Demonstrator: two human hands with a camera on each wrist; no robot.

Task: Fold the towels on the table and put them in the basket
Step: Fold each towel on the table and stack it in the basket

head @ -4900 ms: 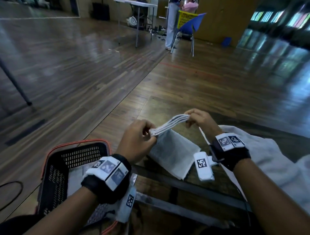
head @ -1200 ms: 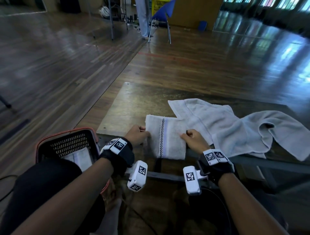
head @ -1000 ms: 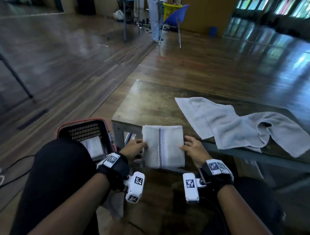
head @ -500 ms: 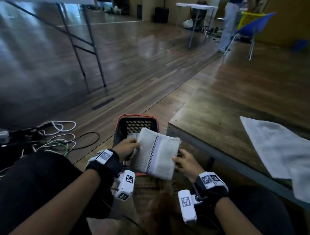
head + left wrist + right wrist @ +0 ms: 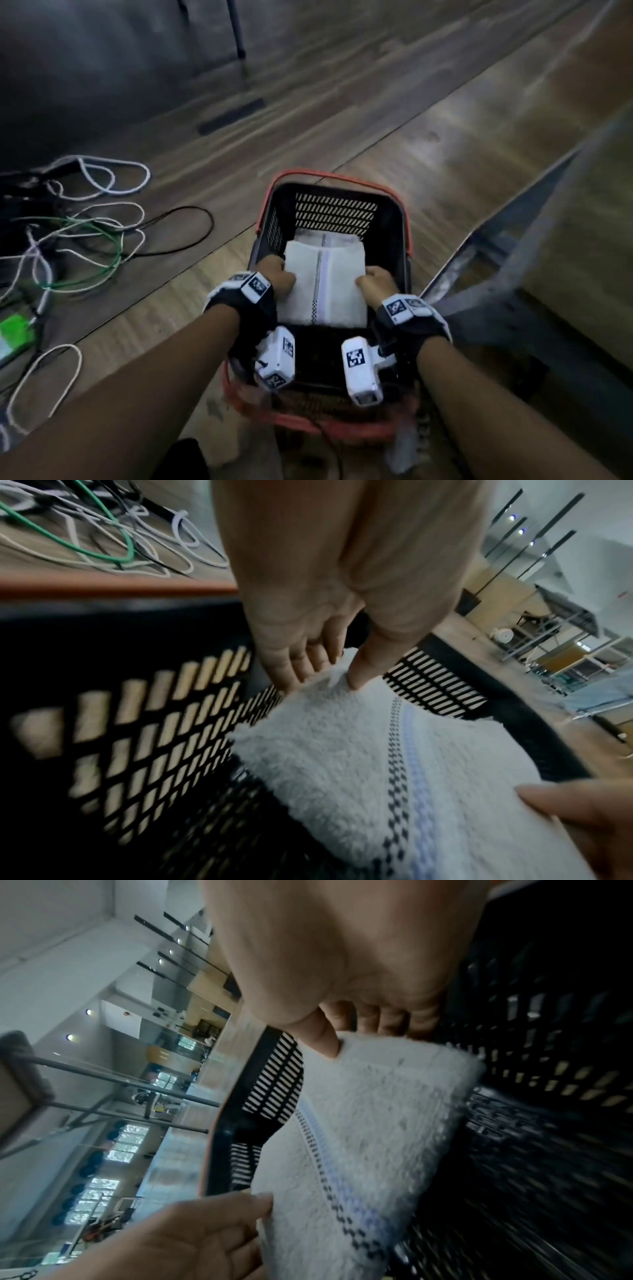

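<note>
Folded white towel (image 5: pixel 323 286) with checkered stripe, inside black orange-rimmed basket (image 5: pixel 335 209).

A wooden plank floor (image 5: pixel 342 113) spread beneath and ahead of the hands, glossy and dim. Left of the left hand lay a tangle of white, green and black cables (image 5: pixel 78 233). Right of the right hand ran the desk (image 5: pixel 565 219) with its grey metal frame. Beyond the right hand stood white walls (image 5: pixel 51 961), ceiling lights (image 5: pixel 70 1037) and bright windows (image 5: pixel 126 1142).
</note>
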